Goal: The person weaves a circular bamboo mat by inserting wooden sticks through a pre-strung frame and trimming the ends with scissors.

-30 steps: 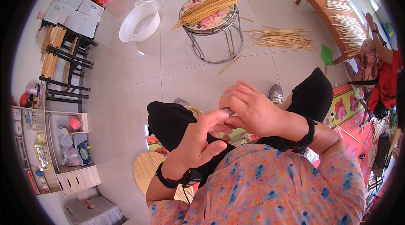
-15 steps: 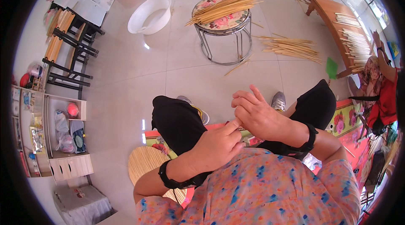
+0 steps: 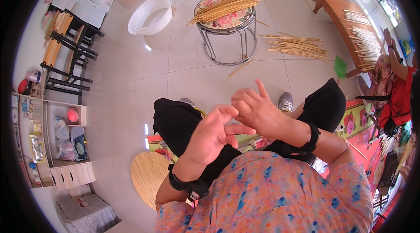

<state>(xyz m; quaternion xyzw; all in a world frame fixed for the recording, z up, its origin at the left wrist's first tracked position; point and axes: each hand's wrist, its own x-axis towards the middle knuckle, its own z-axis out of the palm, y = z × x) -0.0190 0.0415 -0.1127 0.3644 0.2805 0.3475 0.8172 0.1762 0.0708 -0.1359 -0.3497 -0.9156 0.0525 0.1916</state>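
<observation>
My left hand (image 3: pixel 211 133) is turned with its palm partly up, thumb and fingers apart, in front of my lap. Its fingertips touch the curled fingers of my right hand (image 3: pixel 258 109), whose one finger points up. The right fingers close around the left fingertips, and anything small between them is hidden. Both wrists wear black bands. Beyond my knees, a flowered round stool (image 3: pixel 227 19) bears a bundle of thin straw-coloured sticks (image 3: pixel 225 8). More sticks (image 3: pixel 297 46) lie on the floor to its right.
A white plastic basin (image 3: pixel 151 14) stands at the far left. On the right is a wooden bench (image 3: pixel 341 12) with pale sticks (image 3: pixel 365 43), beside a person in red (image 3: pixel 396 97). A round woven mat (image 3: pixel 148 176) lies by my left side. Shelves (image 3: pixel 68 141) line the left.
My left hand has rotated, turning its palm up and spreading its fingers. My right hand has shifted slightly left and up, still touching the left. The view has shifted a little.
</observation>
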